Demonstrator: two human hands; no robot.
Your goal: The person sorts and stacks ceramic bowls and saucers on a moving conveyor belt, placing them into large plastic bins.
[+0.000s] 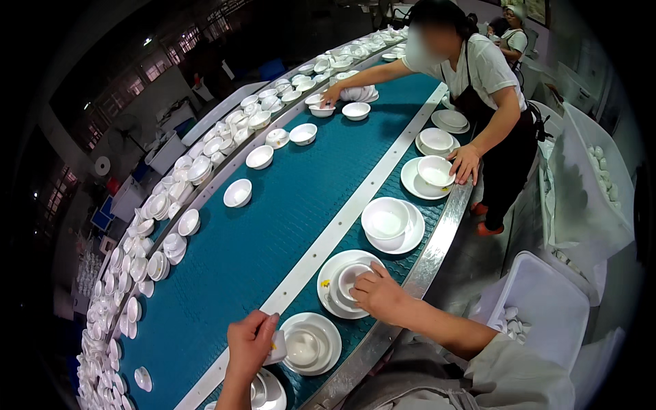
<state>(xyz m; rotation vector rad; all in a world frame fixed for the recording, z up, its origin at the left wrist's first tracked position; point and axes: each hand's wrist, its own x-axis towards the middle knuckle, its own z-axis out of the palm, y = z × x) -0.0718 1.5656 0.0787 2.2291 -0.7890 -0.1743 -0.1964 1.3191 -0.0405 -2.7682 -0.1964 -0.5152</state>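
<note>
My right hand (382,297) grips a small white cup (353,281), which sits in a bowl on a white plate (329,262) with a yellow print. My left hand (251,341) is closed around a small white ceramic piece (277,348) with a yellow mark, partly hidden by the fingers. Just right of it, a plate (335,344) bears a nested bowl and cup (301,347). Below, another plate set (274,392) is partly hidden by my left forearm. Beyond my right hand, a white bowl (385,218) overlaps a plate (415,233).
A white divider strip (312,259) parts two lanes of the curved teal conveyor (215,287). Many white bowls (159,205) crowd its far side. A co-worker (482,77) leans over the belt, touching bowls. A metal rim (430,256) and plastic bins (553,302) stand at the right.
</note>
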